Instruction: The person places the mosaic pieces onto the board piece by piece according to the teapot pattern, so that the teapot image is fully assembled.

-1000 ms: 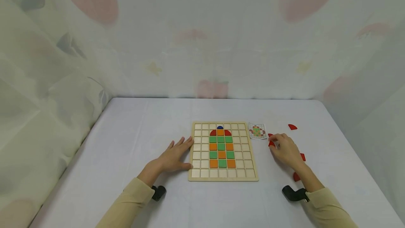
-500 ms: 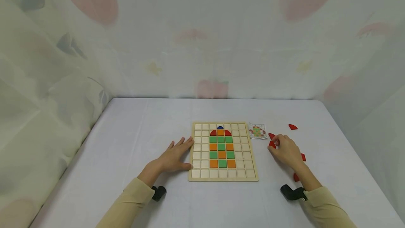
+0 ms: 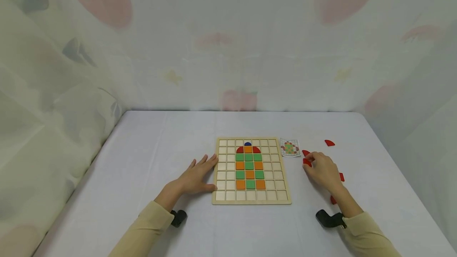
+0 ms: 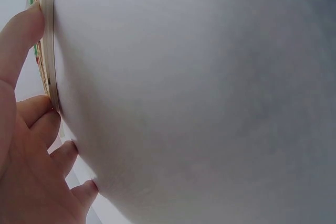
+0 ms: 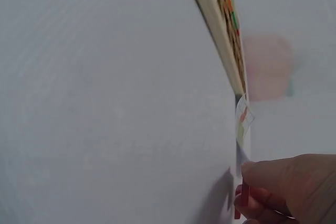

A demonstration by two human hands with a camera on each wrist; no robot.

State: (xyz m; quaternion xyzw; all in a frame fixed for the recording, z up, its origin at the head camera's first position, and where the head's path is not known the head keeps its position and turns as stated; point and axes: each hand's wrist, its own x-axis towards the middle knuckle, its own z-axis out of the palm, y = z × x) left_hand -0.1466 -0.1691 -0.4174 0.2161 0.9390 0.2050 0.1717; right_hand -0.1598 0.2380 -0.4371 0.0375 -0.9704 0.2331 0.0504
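Observation:
A wooden grid board (image 3: 252,202) lies mid-table, filled in the middle with green, orange, red and blue tiles. My left hand (image 3: 194,178) rests at the board's left side, fingers spread; in the left wrist view the thumb (image 4: 32,24) touches its edge. To the right of the board, my right hand (image 3: 324,171) pinches a red quarter-circle tile (image 3: 307,162) between thumb and fingers. In the right wrist view this tile (image 5: 245,193) stands edge-on. Just beyond those fingertips lies another red tile (image 3: 305,152).
A small pattern card (image 3: 290,148) lies at the board's upper right. More red tiles are on the right: one farther back (image 3: 329,142), one beside the right wrist (image 3: 341,177) and one partly under the forearm (image 3: 333,200). Black wrist mounts (image 3: 328,218) stick out from the sleeves.
The red tile in my right fingers has tilted slightly, while that hand stays in nearly the same spot. My left hand and the board have kept their places.

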